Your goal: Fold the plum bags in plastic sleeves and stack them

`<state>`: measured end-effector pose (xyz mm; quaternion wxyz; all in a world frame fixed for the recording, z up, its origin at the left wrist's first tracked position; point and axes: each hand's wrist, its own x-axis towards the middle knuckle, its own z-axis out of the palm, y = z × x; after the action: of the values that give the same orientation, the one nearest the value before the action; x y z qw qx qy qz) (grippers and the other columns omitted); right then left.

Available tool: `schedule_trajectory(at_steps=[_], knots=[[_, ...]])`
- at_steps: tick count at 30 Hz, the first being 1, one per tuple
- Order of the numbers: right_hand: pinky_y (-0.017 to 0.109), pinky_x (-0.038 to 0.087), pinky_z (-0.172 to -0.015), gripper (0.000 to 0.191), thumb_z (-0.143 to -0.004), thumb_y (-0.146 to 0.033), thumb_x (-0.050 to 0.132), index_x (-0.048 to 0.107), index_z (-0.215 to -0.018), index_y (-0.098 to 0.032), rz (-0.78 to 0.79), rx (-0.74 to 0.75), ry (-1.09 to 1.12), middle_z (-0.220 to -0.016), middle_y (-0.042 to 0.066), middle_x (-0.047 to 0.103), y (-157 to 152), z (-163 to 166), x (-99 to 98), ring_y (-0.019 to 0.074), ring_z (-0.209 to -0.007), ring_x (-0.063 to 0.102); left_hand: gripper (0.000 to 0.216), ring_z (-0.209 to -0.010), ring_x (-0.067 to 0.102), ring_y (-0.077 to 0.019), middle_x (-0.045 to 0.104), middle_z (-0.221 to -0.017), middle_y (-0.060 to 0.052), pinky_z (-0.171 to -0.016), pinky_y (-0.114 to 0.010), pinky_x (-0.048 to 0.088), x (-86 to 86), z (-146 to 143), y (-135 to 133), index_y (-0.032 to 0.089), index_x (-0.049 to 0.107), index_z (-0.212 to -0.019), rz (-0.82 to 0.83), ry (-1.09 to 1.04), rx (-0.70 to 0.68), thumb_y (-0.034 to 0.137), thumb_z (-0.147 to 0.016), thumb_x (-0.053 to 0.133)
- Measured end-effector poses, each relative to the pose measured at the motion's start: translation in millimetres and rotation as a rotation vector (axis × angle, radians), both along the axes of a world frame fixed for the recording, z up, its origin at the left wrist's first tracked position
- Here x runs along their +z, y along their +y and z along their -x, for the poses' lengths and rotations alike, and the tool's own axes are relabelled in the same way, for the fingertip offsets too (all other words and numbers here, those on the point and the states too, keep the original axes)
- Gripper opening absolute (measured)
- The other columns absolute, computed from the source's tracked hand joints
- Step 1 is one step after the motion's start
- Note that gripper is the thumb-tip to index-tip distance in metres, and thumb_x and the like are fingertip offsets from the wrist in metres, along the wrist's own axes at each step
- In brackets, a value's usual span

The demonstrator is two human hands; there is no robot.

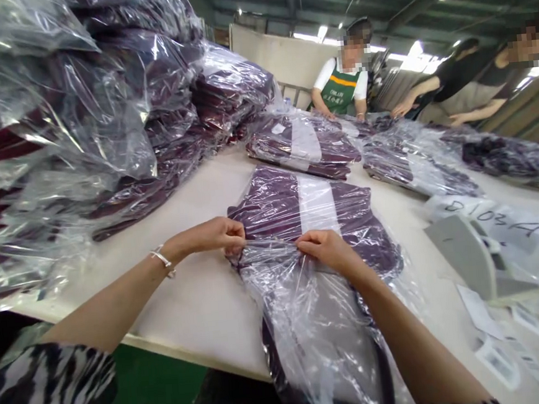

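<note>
Cream tabletop (pixel 189 314) spreads wide, with a heap of plastic-wrapped garments (pixel 102 97) on its left. Before the person lies a purple garment (pixel 269 202) in a clear bag (pixel 317 329) that hangs over the near edge. Left hand (pixel 233 236) and right hand (pixel 323 247), a little apart, each pinch the bag's plastic. A pale bracelet (pixel 160 258) circles the left wrist.

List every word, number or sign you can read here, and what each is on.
"103A", handwritten on the white sheet at right; the letter before it could be D or B.
Green apron: lettering too blurred to read.
Loose labels at lower right: print too blurred to read.
White strip on the nearest bagged garment: no writing can be made out.
</note>
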<state>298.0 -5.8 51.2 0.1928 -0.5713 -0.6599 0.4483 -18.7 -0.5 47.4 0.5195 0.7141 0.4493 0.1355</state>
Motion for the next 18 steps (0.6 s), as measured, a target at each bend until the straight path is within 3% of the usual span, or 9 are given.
schedule_trajectory(at_steps=[3,6,9,12,15,18], knots=[[0.024,0.042,-0.061,0.011,-0.076,-0.027,0.068,0.077,-0.074,-0.02,-0.132,0.006,-0.099,-0.068,-0.001,0.071,-0.7,-0.2,-4.1,0.014,-0.063,0.06,0.03,-0.063,0.059,-0.0162,0.064,-0.066,0.001,-0.061,-0.025,0.04,5.9,-11.7,-5.6,0.02,0.059,-0.072,-0.215,0.236,0.08,0.041,-0.091,0.054],[0.024,0.04,-0.061,0.007,-0.072,-0.025,0.073,0.075,-0.076,-0.02,-0.159,-0.04,-0.106,-0.069,-0.001,0.071,0.4,-2.4,-6.8,0.0135,-0.065,0.059,0.029,-0.071,0.06,-0.0186,0.067,-0.078,-0.001,-0.064,-0.028,0.037,13.2,-28.2,-14.7,0.022,0.062,-0.079,-0.492,0.544,0.227,0.038,-0.097,0.047],[0.023,0.039,-0.059,0.012,-0.072,-0.027,0.071,0.075,-0.079,-0.018,-0.113,-0.021,-0.038,-0.069,-0.002,0.069,4.3,-10.3,-10.5,0.0117,-0.062,0.055,0.023,-0.084,0.062,-0.02,0.07,-0.095,-0.002,-0.071,-0.029,0.039,13.3,-48.1,-21.6,0.023,0.064,-0.094,-0.651,0.55,0.273,0.041,-0.097,0.051],[0.022,0.039,-0.055,0.015,-0.073,-0.029,0.07,0.074,-0.081,-0.017,-0.008,0.013,0.068,-0.065,-0.002,0.065,8.5,-19.6,-12.4,0.0105,-0.057,0.052,0.019,-0.087,0.061,-0.0213,0.07,-0.091,-0.002,-0.074,-0.03,0.039,5.5,-63.4,-18.9,0.022,0.066,-0.09,-0.68,0.516,0.197,0.04,-0.093,0.059],[0.022,0.041,-0.054,0.012,-0.074,-0.027,0.069,0.072,-0.078,-0.016,0.079,0.017,0.114,-0.06,-0.003,0.062,10.9,-23.9,-12.8,0.0108,-0.056,0.053,0.022,-0.084,0.061,-0.0209,0.07,-0.085,-0.002,-0.07,-0.03,0.037,0.6,-65.1,-8.8,0.022,0.066,-0.083,-0.585,0.517,0.202,0.037,-0.095,0.055],[0.022,0.041,-0.054,0.009,-0.079,-0.025,0.067,0.071,-0.075,-0.017,0.053,0.045,0.037,-0.057,-0.003,0.061,11.0,-22.1,-12.7,0.0108,-0.054,0.052,0.031,-0.076,0.062,-0.0203,0.069,-0.081,-0.002,-0.067,-0.03,0.036,6.6,-63.1,-3.4,0.021,0.065,-0.078,-0.527,0.596,0.17,0.04,-0.098,0.051]])
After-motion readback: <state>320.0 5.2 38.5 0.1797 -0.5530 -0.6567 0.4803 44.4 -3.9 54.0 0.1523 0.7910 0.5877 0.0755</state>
